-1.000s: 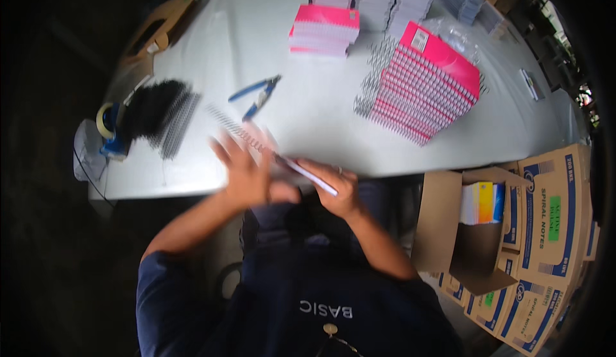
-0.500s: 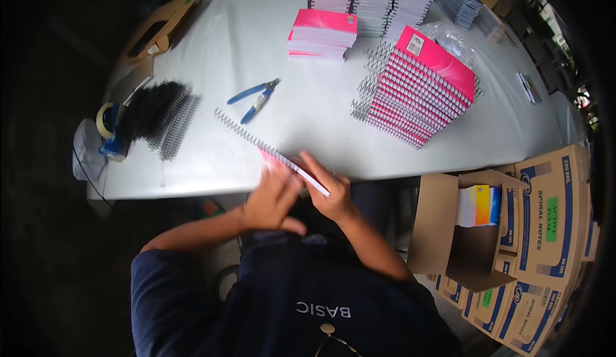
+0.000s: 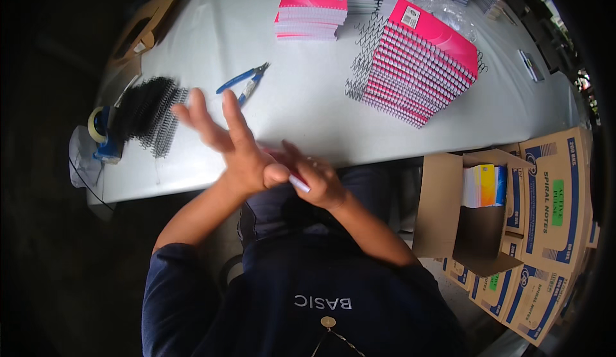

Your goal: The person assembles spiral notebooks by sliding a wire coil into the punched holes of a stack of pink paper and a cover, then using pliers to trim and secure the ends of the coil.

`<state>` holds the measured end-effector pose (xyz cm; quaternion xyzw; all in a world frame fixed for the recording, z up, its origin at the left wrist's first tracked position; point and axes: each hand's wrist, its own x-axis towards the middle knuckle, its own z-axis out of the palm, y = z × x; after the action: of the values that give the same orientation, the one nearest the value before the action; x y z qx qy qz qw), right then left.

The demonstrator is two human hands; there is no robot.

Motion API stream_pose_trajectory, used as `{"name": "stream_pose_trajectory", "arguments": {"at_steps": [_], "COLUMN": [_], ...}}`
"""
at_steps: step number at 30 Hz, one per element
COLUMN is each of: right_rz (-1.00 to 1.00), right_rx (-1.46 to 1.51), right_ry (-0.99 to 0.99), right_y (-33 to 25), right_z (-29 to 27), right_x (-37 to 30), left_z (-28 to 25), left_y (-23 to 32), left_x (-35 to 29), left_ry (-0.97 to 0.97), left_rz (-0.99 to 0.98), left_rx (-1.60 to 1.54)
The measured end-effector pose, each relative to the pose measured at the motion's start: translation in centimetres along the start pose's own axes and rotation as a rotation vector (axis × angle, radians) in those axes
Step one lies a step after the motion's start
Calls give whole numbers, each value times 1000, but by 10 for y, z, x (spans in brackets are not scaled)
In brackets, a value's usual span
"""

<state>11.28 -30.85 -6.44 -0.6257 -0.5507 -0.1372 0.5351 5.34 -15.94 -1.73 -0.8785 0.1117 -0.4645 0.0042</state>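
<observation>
The left hand (image 3: 234,142) is now flung wide open, fingers spread and blurred with motion, its heel pressed against a small pink notebook (image 3: 282,164) at the near table edge; half a second ago it was curled down over that notebook. The right hand (image 3: 317,180) stays closed around the notebook's near end. The long wire coil seen sticking out to the far left has vanished, so it has probably been wound into the pages. Farther left lie blue pliers (image 3: 244,81) and black coils (image 3: 151,113); far right, a slanted stack of pink notebooks (image 3: 417,65) on the white table (image 3: 308,113).
</observation>
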Motion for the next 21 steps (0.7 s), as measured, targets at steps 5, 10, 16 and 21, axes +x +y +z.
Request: {"name": "stream_pose_trajectory", "arguments": {"at_steps": [5, 10, 16, 21], "right_rz": [290, 216, -142, -239], "right_rx": [442, 267, 13, -18], "right_ry": [20, -45, -59, -358], "right_y": [-3, 3, 9, -20], "right_z": [-11, -9, -7, 16], "right_x": [4, 0, 24, 51], "left_z": [0, -9, 7, 52], "left_y": [48, 14, -7, -28], "left_x": [-75, 46, 39, 67], "left_ry": [-274, -193, -356, -163], "left_rz": [171, -177, -764, -381], "left_rx": [-546, -50, -471, 313]}}
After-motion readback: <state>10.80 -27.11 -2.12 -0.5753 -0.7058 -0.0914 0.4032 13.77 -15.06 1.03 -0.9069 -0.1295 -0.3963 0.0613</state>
